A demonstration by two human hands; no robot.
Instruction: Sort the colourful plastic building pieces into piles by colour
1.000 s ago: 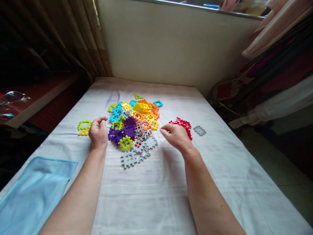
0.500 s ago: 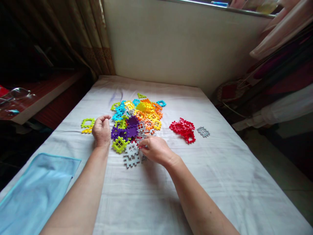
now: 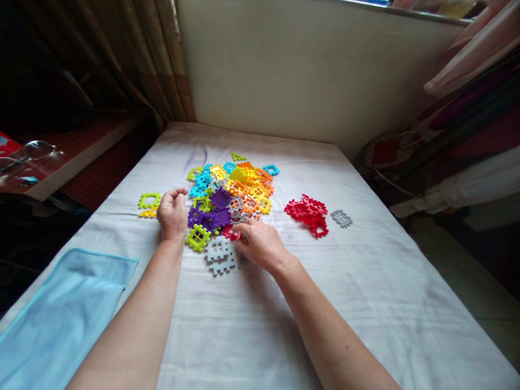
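Observation:
A heap of colourful notched plastic building tiles lies on the sheet, with purple tiles at its middle. At the heap's left side rests my left hand, fingers curled in; whether anything is inside is hidden. My right hand is at the near right edge of the heap, its thumb and fingers pinched at a red tile that is partly covered. Just below are grey tiles, and a lime window tile sits to their left.
Apart on the right lie a cluster of red tiles and a single grey window tile. A lime frame tile and a yellow one lie left of my left hand. A light blue cloth bag is at the near left.
The red tile at my right fingertips shows more than before. The upper grey tile below it has shifted slightly. My left hand keeps its place; the view has moved a little.

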